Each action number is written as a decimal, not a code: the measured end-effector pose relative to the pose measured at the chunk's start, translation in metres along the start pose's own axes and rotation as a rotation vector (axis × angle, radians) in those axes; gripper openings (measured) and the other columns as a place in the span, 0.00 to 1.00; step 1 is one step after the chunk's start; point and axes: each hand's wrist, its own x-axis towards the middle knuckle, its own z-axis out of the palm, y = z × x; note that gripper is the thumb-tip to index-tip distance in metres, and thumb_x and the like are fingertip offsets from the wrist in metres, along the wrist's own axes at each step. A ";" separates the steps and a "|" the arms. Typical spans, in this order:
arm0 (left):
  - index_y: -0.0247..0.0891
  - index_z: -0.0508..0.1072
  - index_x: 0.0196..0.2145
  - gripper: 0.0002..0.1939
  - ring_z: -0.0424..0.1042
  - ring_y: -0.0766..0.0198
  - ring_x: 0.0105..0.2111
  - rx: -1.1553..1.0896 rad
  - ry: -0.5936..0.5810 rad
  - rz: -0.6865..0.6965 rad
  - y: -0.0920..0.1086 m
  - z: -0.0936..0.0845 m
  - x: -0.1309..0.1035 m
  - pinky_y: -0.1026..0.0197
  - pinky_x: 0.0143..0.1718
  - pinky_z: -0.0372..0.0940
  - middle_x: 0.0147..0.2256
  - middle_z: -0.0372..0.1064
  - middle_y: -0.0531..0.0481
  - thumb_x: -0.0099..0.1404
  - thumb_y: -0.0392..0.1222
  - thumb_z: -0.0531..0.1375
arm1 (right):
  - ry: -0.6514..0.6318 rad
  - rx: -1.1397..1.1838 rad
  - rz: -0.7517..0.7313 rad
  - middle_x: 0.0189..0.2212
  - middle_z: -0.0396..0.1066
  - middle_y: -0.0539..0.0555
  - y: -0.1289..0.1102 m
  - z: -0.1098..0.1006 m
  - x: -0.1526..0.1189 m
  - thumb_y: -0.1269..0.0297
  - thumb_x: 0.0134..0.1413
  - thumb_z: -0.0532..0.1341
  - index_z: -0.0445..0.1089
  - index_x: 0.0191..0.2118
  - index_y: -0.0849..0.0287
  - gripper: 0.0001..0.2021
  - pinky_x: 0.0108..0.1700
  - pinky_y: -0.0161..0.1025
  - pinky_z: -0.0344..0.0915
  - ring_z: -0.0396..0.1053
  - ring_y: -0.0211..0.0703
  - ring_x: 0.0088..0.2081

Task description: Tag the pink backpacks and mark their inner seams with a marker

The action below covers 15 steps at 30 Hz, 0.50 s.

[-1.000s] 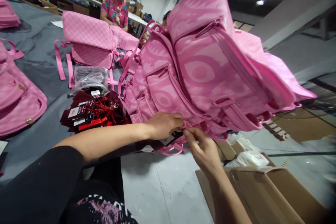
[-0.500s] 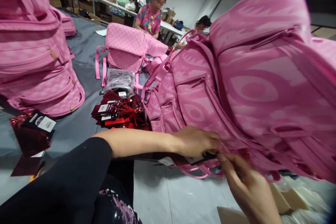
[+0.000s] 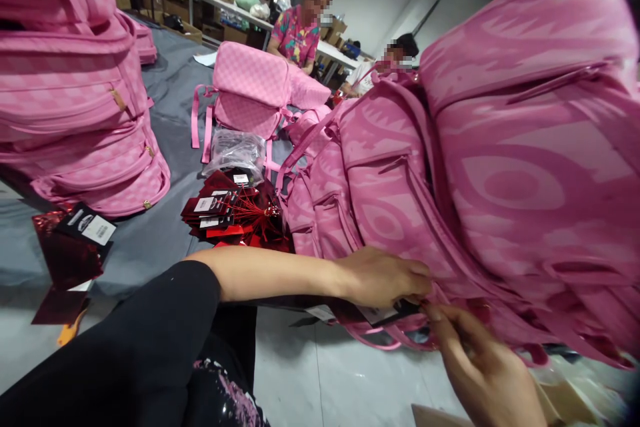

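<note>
My left hand [image 3: 383, 277] reaches across from the left, its fingers curled closed at the lower edge of a pink patterned backpack [image 3: 500, 173]. Beneath those fingers shows a black hang tag [image 3: 406, 309], partly hidden, with a white label beside it. My right hand [image 3: 483, 353] comes in from below, thumb and finger pinched together close to my left fingertips; whatever lies in that pinch is too small to make out. Pink straps [image 3: 370, 340] hang under both hands. Left of the backpacks lies a pile of red and black tags [image 3: 230, 207] with red strings.
Checkered pink backpacks [image 3: 75, 100] are stacked at the left, with another checkered bag [image 3: 250, 77] farther back. Clear plastic wrapping [image 3: 235, 150] lies behind the tag pile. Loose tags [image 3: 80, 240] overhang the table edge near an orange object [image 3: 73, 328]. Two people sit beyond.
The whole view has shifted, so things appear slightly farther right. Both hands stay together at the backpack's lower edge, with little visible change in their grip.
</note>
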 end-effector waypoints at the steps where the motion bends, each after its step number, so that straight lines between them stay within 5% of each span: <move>1: 0.36 0.71 0.42 0.09 0.71 0.61 0.46 -0.003 0.000 -0.004 0.000 0.000 0.000 0.60 0.29 0.61 0.49 0.69 0.46 0.67 0.35 0.53 | -0.002 0.010 0.023 0.24 0.73 0.53 -0.001 0.000 0.000 0.44 0.48 0.56 0.69 0.31 0.54 0.18 0.27 0.37 0.67 0.72 0.45 0.26; 15: 0.37 0.71 0.44 0.11 0.71 0.61 0.47 -0.009 0.006 -0.001 -0.008 -0.003 -0.002 0.61 0.26 0.61 0.50 0.69 0.47 0.66 0.34 0.53 | -0.034 0.026 0.025 0.24 0.74 0.53 -0.011 -0.008 0.006 0.40 0.46 0.57 0.70 0.32 0.52 0.20 0.25 0.41 0.66 0.72 0.50 0.25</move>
